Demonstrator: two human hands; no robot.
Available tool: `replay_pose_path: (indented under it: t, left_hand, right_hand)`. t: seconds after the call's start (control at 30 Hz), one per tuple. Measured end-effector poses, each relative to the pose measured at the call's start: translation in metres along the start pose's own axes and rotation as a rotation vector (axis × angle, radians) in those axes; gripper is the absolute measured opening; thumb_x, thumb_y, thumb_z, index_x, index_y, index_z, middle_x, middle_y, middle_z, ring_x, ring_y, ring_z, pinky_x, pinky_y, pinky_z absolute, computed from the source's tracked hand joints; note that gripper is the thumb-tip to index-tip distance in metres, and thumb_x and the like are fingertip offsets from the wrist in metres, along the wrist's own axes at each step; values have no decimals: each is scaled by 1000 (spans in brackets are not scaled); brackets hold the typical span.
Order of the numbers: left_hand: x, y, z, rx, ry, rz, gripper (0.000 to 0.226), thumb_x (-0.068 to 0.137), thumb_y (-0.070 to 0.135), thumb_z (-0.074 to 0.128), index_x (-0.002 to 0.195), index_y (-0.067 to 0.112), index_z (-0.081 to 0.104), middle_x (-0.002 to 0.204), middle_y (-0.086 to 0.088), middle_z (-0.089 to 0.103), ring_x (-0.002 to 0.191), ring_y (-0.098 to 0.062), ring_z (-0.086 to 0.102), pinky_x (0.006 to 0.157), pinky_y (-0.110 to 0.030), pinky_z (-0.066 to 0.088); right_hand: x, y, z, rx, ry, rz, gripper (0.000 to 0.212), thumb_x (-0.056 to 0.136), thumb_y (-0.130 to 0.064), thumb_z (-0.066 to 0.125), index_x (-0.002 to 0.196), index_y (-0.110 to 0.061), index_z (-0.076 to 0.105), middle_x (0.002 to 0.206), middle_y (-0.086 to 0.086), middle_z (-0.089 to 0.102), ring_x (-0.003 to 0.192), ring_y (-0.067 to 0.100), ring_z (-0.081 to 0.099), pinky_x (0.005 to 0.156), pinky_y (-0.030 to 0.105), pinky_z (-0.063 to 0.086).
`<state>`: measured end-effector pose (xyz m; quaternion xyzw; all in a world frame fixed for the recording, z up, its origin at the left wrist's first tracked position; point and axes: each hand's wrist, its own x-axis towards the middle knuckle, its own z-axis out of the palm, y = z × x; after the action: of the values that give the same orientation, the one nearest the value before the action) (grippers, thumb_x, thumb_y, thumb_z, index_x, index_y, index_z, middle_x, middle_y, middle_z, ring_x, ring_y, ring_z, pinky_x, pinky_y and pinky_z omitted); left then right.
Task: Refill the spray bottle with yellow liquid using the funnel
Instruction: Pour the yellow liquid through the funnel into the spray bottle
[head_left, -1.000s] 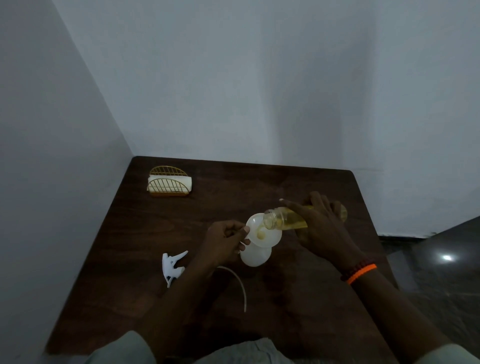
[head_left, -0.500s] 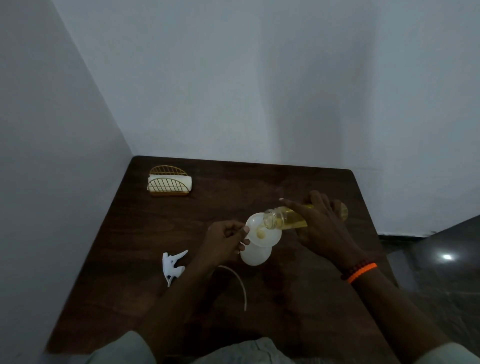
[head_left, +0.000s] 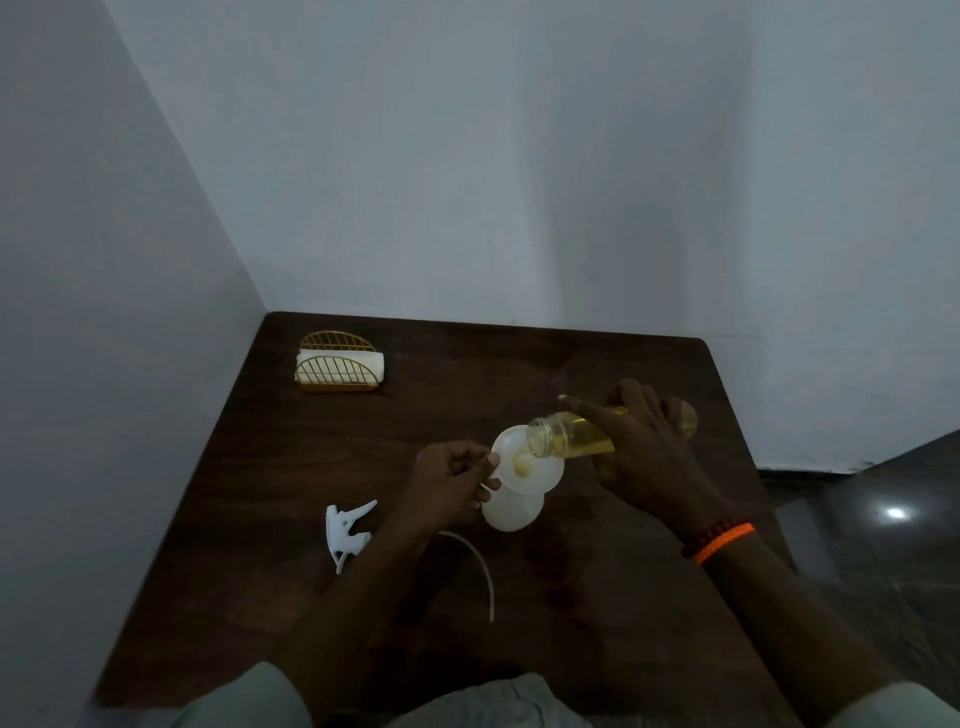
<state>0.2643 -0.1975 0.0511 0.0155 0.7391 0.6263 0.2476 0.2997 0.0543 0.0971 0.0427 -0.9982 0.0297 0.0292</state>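
A white funnel sits in the neck of the white spray bottle, which stands mid-table. My left hand pinches the funnel's left rim tab. My right hand grips a clear bottle of yellow liquid, tipped nearly flat with its open mouth over the funnel. Yellow liquid pools in the funnel's centre. The white spray trigger head lies on the table to the left, its thin dip tube curving toward me.
A gold wire napkin holder with white napkins stands at the back left of the dark wooden table. Walls close the table in at the left and back. The floor drops away on the right.
The yellow-liquid bottle stays tipped over the funnel, pouring. Both hands hold almost the same positions.
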Motion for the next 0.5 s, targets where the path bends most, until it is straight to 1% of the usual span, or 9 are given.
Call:
replay_pose_path:
  t: [0.13,0.27,0.5]
  left_hand:
    - [-1,1,0,2,-3,7,16,95,23,65,103,12,73,82,-7,77,68,-14,70,60,-23,56]
    - [-1,1,0,3,3,5,16,95,23,65,103,12,73,82,-6,77,69,-14,70,59,-22,56]
    - [0,0,1,-13,-3,-10,16,95,24,65,103,13,73,81,-6,77,68,-13,69,61,-25,56]
  right_hand:
    - [1,-1,0,-2,1,8,81,73,-36,76,145,-46,40,119,4,42,109,23,44,95,45,32]
    - [2,-1,0,7,-2,5,80,73,-37,75,145,-46,40,119,4,41,109,23,43,97,46,34]
    - [1,-2,0,-8,3,10,82,72,-37,77,144,-45,41,122,6,42,111,24,42,97,46,32]
